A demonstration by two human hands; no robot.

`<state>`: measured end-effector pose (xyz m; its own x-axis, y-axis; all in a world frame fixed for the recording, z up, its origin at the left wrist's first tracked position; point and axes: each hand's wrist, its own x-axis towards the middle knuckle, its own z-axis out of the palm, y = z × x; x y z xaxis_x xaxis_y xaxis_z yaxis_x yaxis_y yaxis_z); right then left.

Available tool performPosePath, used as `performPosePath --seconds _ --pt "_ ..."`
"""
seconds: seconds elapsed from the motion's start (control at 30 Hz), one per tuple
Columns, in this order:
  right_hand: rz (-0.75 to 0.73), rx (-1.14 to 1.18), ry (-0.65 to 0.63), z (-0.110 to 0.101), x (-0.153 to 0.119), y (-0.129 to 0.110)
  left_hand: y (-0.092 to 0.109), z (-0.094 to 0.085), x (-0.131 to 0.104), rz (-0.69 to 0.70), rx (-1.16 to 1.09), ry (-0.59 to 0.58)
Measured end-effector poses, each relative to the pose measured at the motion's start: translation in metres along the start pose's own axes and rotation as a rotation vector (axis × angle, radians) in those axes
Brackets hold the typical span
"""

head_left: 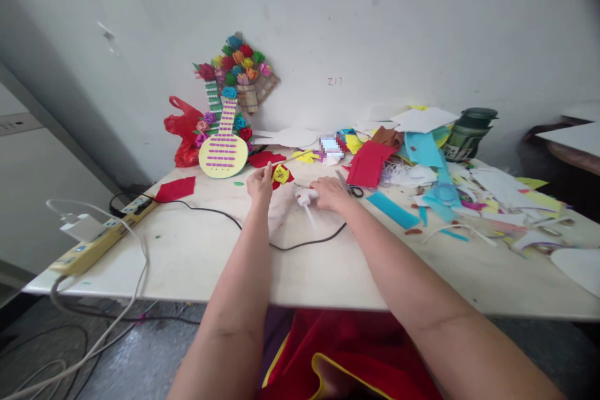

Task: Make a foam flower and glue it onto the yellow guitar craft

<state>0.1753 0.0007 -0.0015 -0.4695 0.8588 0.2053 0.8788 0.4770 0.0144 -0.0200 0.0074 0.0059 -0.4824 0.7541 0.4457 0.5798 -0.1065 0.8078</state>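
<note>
My left hand [260, 184] is closed in a pinch on a thin pale stick [293, 158], which slants up to the right. Right beside those fingers is a small yellow paper flower [280, 174], with red paper [288, 170] around it; whether the fingers touch the flower is unclear. My right hand [330, 192] is wrapped around a white hot glue gun [305, 195], low over the table. A whitish glue stick [310, 215] pokes out of the gun towards me. Scissors [354, 189] with dark handles lie just past my right hand.
A yellow power strip [103, 234] with a white charger [84, 228] sits at left; a black cord [290, 247] crosses the table. A paper-flower-decorated instrument model [223, 155] leans at the back. Paper scraps [506, 200] and a green bottle [469, 134] crowd the right.
</note>
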Motion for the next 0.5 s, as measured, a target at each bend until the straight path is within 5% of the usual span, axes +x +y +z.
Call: performPosePath --seconds 0.3,0.5 --pt "0.298 0.358 0.194 -0.012 0.001 0.034 0.001 0.0 -0.002 0.011 0.144 -0.002" --pt "0.188 0.971 0.308 -0.013 0.004 0.033 -0.001 0.003 -0.002 0.008 0.223 -0.008"
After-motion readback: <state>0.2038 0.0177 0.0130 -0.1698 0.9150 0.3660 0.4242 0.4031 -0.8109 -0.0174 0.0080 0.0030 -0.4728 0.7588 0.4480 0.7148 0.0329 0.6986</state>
